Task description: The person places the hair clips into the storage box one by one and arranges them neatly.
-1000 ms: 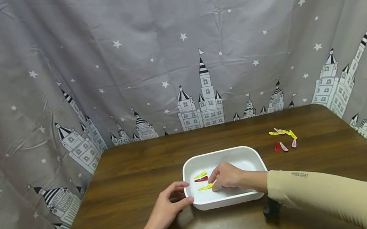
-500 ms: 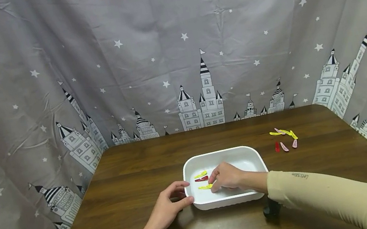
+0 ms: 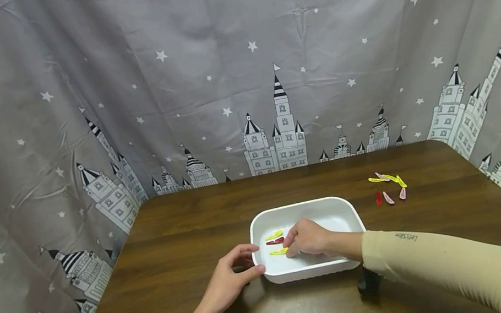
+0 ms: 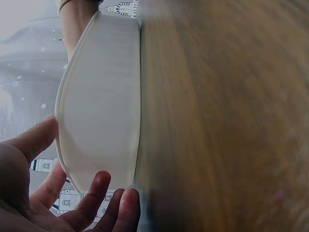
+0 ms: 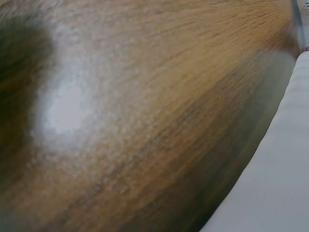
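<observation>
Inside the white tray (image 3: 309,205) in the head view, my right hand (image 3: 309,237) pinches the right end of a yellow snap hair clip (image 3: 278,252) close to the floor. Just beyond it a red hair clip (image 3: 275,241) and another yellow clip (image 3: 274,235) lie roughly parallel. My left hand (image 3: 233,271) rests at the tray's left end, thumb and fingers spread with the tips at the rim. In the left wrist view, the thumb (image 4: 41,135) touches the rim of the tray (image 4: 101,96). The right wrist view shows the tray's outer wall (image 5: 270,179), not the hand.
On the brown wooden table (image 3: 191,217), several hair clips lie at the far right, including a red one (image 3: 378,198), a pink one (image 3: 388,198) and a yellow one (image 3: 401,182). A grey castle-print curtain (image 3: 186,50) hangs behind the table.
The right hand and the pinched yellow clip have shifted very slightly toward the red clip. The left hand stays at the tray's left end.
</observation>
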Demonstrator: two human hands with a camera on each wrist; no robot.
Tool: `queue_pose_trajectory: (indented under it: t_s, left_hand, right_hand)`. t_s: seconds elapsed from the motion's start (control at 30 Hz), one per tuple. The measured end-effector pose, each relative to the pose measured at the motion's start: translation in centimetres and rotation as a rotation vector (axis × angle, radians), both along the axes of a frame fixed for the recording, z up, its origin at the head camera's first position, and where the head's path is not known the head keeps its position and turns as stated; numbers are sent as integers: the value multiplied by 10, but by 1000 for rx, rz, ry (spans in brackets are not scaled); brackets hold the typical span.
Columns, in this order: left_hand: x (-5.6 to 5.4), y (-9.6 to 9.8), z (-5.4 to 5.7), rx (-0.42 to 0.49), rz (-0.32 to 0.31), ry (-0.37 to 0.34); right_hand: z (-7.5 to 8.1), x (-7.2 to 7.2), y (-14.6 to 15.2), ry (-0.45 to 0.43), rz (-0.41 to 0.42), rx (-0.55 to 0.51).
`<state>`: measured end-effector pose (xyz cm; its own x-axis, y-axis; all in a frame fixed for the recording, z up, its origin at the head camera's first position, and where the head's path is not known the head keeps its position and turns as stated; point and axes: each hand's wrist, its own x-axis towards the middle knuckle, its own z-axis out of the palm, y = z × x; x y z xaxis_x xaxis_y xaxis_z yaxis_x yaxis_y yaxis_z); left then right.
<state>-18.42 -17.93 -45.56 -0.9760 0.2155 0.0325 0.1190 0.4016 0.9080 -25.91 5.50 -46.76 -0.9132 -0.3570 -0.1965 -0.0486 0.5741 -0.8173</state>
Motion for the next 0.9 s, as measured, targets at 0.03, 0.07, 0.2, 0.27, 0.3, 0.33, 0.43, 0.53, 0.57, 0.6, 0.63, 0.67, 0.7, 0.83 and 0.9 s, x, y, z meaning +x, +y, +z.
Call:
queue_pose_trajectory:
  t_s: [0.03, 0.07, 0.2, 0.27, 0.3, 0.33, 0.43, 0.53, 0.57, 0.6, 0.63, 0.67, 0.7, 0.83, 0.9]
  left_hand:
    - [0, 0, 0, -2, -1, 1]
    - [0, 0, 0, -3, -2, 1]
    - [-1, 0, -1, -7, 1, 0]
    - [-2, -1, -1, -9, 5, -2]
    - [-2, -1, -1, -10, 6, -3]
    - [-2, -1, -1, -11, 6, -4]
    - [-1, -1, -1, -10, 5, -6]
    - [-1, 0, 0, -6, 5, -6]
    - [-1, 0, 0, -4, 5, -6]
    - [-1, 0, 1, -4, 4, -7]
    - [-1, 0, 1, -4, 4, -7]
    - [-1, 0, 1, -4, 4, -7]
    - [-1, 0, 1, -4, 4, -8]
    - [0, 0, 1, -5, 5, -13]
    - [0, 0, 1, -5, 6, -14]
  right_hand:
    - [0, 0, 0, 2, -2, 0]
    - [1, 0, 0, 2, -7, -3]
    - [2, 0, -2, -5, -25, -5]
    - [2, 0, -2, -2, -29, -5]
    - [2, 0, -2, -1, -30, -1]
    - [3, 0, -2, -6, -36, 0]
    - [2, -1, -2, -2, -45, 7]
    - [1, -3, -1, -13, -59, 9]
    - [0, -3, -1, -12, -61, 9]
    - [0, -4, -1, -18, -65, 8]
    - [0, -4, -1, -15, -62, 6]
    - [-1, -4, -1, -16, -62, 5]
    - [-1, -4, -1, -17, -63, 6]
    - [0, -3, -3, -13, -65, 8]
    - [1, -2, -3, -12, -72, 11]
